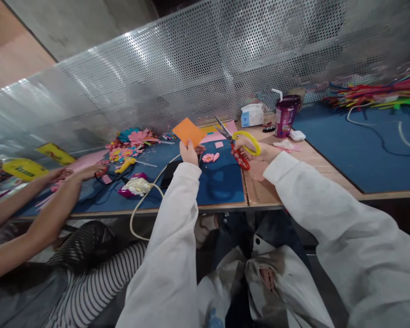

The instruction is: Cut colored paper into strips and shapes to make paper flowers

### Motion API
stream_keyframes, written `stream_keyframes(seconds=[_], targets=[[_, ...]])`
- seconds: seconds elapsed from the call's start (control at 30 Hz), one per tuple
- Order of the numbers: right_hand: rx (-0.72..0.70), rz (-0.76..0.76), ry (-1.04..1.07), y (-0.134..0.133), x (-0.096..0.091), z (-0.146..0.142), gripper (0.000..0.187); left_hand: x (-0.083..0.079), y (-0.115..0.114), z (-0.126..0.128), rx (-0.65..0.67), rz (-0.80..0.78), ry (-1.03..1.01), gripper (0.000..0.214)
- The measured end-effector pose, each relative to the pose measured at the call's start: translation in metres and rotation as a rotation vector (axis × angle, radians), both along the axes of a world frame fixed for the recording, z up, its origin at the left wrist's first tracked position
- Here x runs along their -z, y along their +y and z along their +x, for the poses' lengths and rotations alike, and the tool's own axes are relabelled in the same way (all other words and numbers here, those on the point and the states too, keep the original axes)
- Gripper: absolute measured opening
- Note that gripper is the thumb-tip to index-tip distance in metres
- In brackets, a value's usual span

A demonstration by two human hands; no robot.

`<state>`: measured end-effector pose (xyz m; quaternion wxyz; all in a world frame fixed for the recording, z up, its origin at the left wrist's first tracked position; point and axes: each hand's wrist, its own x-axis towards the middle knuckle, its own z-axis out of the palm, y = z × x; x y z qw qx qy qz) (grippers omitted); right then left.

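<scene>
My left hand (190,152) pinches the lower edge of a square of orange paper (188,130), held up above the blue mat (222,184). My right hand (248,151) grips a pair of scissors (226,130) with one yellow and one red handle. Their blades are parted and point up and left, to the right of the paper and apart from it. On the mat between my hands lie a pink paper flower (208,157) and a small pink paper piece (219,145). Pink paper (258,169) rests below my right hand.
A purple cup (284,119) with a straw, a tissue pack (252,115) and a white case (297,135) stand at the right. Left are paper flowers (133,142), a yellow glue gun (125,165) and a co-worker's hands (92,171). A perforated metal panel (191,59) lines the back.
</scene>
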<state>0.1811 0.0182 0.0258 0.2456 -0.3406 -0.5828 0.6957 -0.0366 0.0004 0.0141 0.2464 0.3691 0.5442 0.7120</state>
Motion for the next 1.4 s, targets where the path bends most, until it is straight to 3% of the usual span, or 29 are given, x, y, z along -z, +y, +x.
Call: stream_keyframes(seconds=[0.27,0.53,0.9,1.2,1.4], targets=[[0.002,-0.037,0.030,0.012,0.008,0.002,0.014,0.004,0.005,-0.011,-0.054,-0.064,-0.103,0.020],[0.004,-0.111,0.066,0.007,-0.001,0.005,0.015,0.007,0.008,-0.008,-0.051,-0.057,-0.074,0.013],[0.050,-0.057,0.091,-0.001,0.000,0.007,0.017,0.002,0.004,-0.004,-0.057,-0.063,-0.044,0.016],[-0.061,-0.005,0.165,0.012,0.009,0.010,0.016,0.006,0.009,-0.003,-0.030,-0.049,-0.031,0.012],[-0.030,-0.059,0.158,0.009,0.006,0.009,0.018,0.010,0.013,-0.005,-0.005,-0.044,0.009,0.018]])
